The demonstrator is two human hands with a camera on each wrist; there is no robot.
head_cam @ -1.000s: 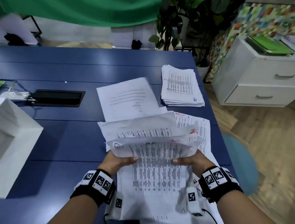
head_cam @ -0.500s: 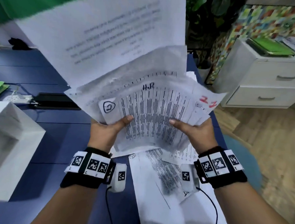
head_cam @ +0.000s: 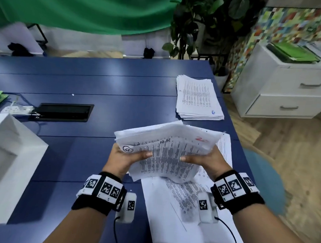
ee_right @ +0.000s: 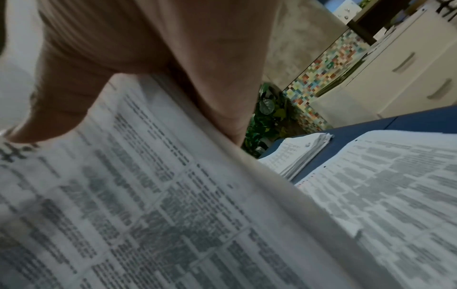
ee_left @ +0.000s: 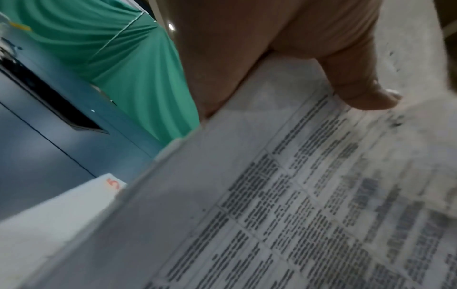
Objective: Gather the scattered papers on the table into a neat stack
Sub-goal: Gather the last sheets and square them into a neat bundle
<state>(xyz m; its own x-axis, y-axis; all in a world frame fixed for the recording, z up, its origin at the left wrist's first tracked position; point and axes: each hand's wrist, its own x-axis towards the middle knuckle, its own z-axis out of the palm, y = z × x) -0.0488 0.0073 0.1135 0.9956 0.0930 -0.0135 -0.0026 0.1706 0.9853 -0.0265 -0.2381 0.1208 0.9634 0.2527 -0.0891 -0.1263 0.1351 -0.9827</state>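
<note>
Gathered bundle brought back down toward the table. Your left hand (head_cam: 124,161) and right hand (head_cam: 207,163) grip the bundle of papers (head_cam: 165,149) at its two sides, thumbs pressed flat across the top printed sheet and the remaining fingers hidden beneath; the wrist views confirm each thumb bearing on the paper. Half a second ago you held the bundle raised and fanned, a large sheet standing high in front of the camera; that sheet has now dropped in with the rest, and the bundle sits lower, tilted away from you, above the near right part of the blue table (head_cam: 102,85). Its far edges remain uneven, so the squaring is, by judgement, only partly done. Loose sheets (head_cam: 172,204) lie under your wrists along the near right edge of the table, and one more (head_cam: 225,148) shows just beyond your right hand; these are not yet collected. A finished stack (head_cam: 198,98) rests at the far right edge, well apart from the bundle. A white box (head_cam: 9,151) stands at the left edge and a black cable tray (head_cam: 64,112) is set in the middle left.
</note>
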